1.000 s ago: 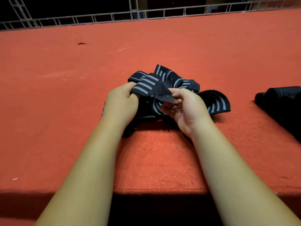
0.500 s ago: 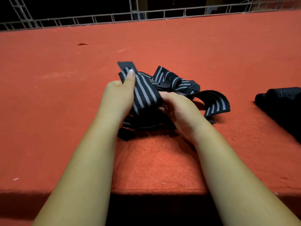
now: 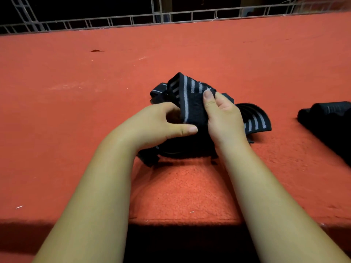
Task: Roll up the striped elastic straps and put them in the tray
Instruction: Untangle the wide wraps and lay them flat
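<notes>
Since half a second ago, the striped strap [image 3: 190,99] has passed from under the left thumb to under the right one, and its free end is now folded over towards the far side. The right hand [image 3: 224,120] pinches the strap, thumb flat on its near face and fingers hidden behind, probably to keep the first fold from springing open. The left hand [image 3: 163,126] curls round the strap's left edge, thumb stretched right beneath it, seemingly ready to turn the next wrap. The strap is lifted just above the loose pile [image 3: 254,120] on the red cloth [image 3: 95,111], its tail trailing down into it. The roll looks barely begun. The dark tray [image 3: 340,143] sits well apart at the right edge, with what seem to be finished rolls [image 3: 332,109] in it.
</notes>
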